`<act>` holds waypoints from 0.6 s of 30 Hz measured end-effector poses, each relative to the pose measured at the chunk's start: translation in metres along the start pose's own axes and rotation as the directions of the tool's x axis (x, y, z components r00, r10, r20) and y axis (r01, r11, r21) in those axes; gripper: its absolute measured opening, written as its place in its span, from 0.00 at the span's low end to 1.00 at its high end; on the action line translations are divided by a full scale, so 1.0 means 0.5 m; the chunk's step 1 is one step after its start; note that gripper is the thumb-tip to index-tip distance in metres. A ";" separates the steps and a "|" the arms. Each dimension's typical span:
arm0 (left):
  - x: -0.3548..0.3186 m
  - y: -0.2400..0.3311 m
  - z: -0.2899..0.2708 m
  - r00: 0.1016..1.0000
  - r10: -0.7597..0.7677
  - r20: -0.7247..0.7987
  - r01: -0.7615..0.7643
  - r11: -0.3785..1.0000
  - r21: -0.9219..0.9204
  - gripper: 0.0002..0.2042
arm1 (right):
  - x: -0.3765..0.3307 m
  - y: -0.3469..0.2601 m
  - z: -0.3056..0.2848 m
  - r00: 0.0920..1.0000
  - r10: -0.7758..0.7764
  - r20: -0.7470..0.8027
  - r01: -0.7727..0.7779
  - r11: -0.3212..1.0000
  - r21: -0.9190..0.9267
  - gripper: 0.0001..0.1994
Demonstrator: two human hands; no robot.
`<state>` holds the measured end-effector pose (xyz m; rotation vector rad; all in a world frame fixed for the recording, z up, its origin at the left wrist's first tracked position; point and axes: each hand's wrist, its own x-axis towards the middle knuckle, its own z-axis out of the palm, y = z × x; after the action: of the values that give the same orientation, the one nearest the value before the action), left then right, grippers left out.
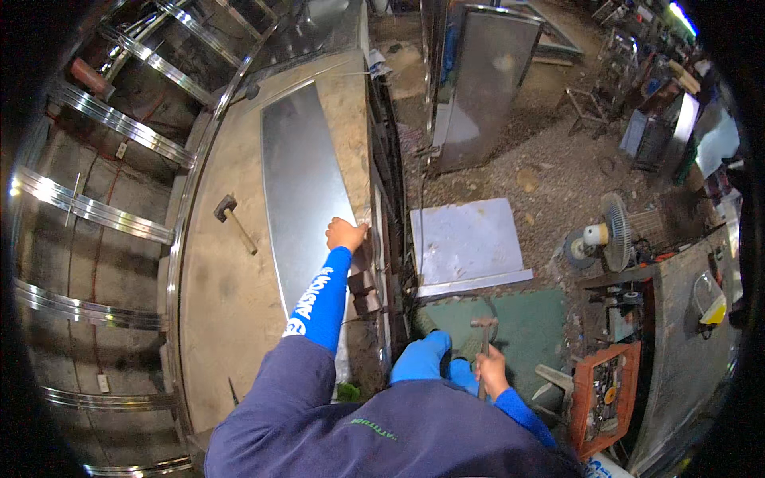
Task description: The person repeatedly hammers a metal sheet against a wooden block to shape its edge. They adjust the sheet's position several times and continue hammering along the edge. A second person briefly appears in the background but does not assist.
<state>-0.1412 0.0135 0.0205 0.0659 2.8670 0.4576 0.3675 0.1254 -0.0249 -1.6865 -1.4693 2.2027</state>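
A long grey metal sheet (303,175) lies on the worn wooden workbench (215,319) to my left, its far end slightly curved. My left hand (345,234) is closed over the sheet's right edge, thumb toward the bench edge. Down by my blue-clad knees, my right hand (491,368) is wrapped around the handle of a hammer (483,325), which stands head up. Left of the sheet rests a mallet (226,209) with a dark head and a wooden handle. My left forearm covers part of the sheet's near end.
Shiny metal rails (127,127) run along the left. On the floor lie a white panel (466,243) and a green mat (526,319). Rightward stand a fan (612,231), an orange crate (580,398) of small parts and a metal table (685,350). A framed panel (488,88) stands farther off.
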 end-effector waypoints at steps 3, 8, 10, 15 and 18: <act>0.069 0.057 0.011 0.991 0.009 0.135 -0.006 1.000 -0.023 0.52 | -0.020 0.016 -0.051 0.996 -0.008 -0.088 0.008 1.000 -0.008 0.05; 0.102 0.093 0.075 0.998 -0.055 0.000 0.055 0.998 -0.027 0.47 | -0.069 0.054 -0.117 0.950 0.140 -0.281 -0.082 0.975 0.207 0.11; 0.110 0.089 0.077 1.000 -0.029 0.001 0.029 0.999 -0.034 0.44 | -0.078 0.101 -0.164 0.921 0.193 -0.338 -0.090 0.950 0.299 0.16; 0.064 0.110 0.115 0.975 0.159 -0.152 -0.158 0.987 0.019 0.16 | -0.088 0.190 -0.260 0.860 0.319 -0.399 -0.090 0.864 0.496 0.08; 0.044 0.124 0.150 0.948 0.244 -0.203 -0.238 0.970 0.055 0.11 | -0.078 0.237 -0.300 0.867 0.347 -0.357 -0.039 0.762 0.646 0.06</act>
<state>-0.1442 0.0965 -0.0342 0.4018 3.0866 0.4933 0.5564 0.1375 -0.0711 -1.9499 -0.3831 1.8475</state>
